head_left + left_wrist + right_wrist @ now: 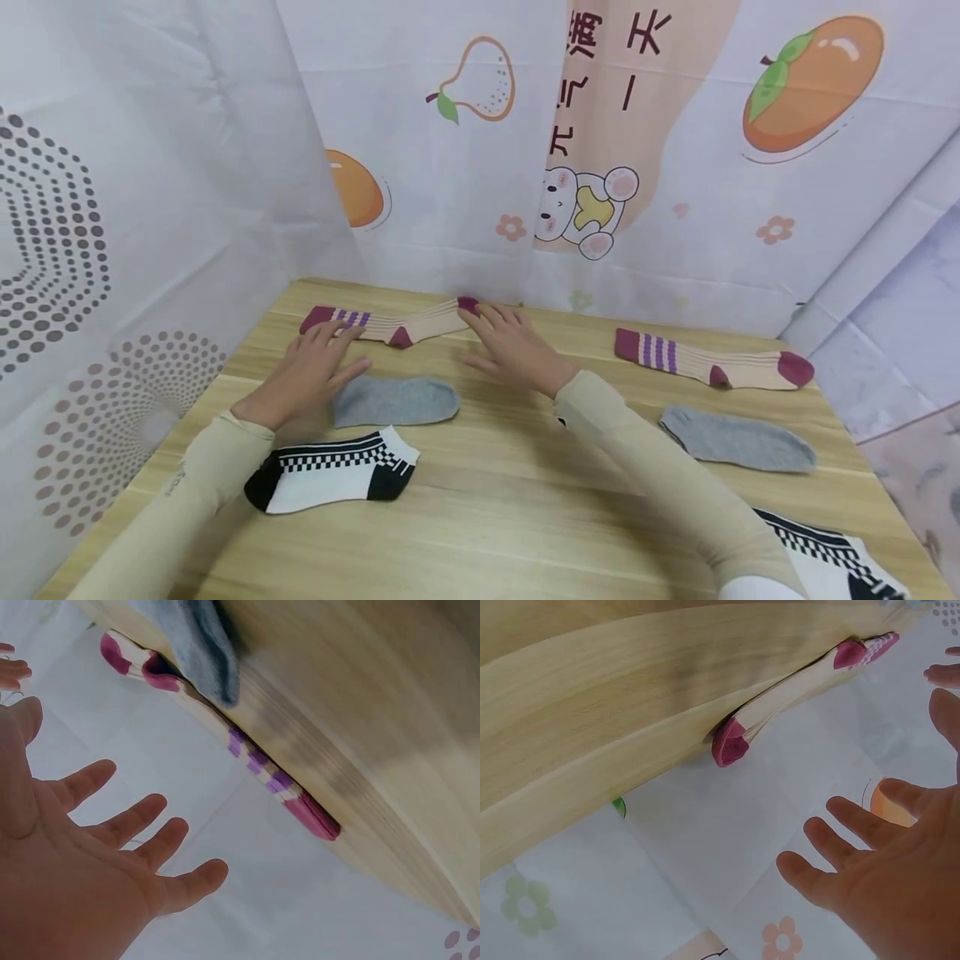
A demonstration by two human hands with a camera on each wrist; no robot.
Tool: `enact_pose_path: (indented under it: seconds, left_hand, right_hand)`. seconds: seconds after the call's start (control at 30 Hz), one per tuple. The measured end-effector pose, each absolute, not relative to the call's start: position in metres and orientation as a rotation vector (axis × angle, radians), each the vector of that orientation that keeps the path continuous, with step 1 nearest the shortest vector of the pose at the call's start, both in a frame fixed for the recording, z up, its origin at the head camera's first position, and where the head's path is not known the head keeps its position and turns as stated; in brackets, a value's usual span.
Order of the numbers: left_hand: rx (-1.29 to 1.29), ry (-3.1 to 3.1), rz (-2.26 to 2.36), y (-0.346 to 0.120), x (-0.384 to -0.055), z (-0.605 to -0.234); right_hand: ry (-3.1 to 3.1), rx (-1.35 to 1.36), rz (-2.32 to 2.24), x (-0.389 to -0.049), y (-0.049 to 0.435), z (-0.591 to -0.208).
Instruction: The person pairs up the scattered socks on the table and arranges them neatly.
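Beige sleeves point(667, 475) extend from eight and four o'clock; the left hand point(303, 375) and right hand point(517, 350), fingers spread, holding nothing, hover by opposite ends of a striped sock point(405, 326) at nine o'clock. Uneven pulling could twist its soft ribbed knit. A smooth, flat grey sock point(401, 402) lies at seven o'clock.

Head view forward-down, wrist views sharing sock point(423, 323)
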State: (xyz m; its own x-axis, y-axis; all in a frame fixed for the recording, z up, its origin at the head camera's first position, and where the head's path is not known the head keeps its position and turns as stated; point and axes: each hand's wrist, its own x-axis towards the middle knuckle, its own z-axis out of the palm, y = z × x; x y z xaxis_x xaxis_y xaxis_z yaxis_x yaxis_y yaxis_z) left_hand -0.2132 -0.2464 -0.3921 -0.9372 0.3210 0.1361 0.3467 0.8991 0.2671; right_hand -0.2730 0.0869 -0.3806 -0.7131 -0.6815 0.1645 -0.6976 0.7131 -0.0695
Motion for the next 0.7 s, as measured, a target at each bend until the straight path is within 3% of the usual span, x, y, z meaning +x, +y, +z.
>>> enact_pose_path:
  seconds: [0.7]
  left_hand:
    - [-0.418,-3.078,-0.419,-0.271,-0.247,-0.403]
  right_hand:
    - [-2.870,1.045,0.324,-0.309,0.072,-0.398]
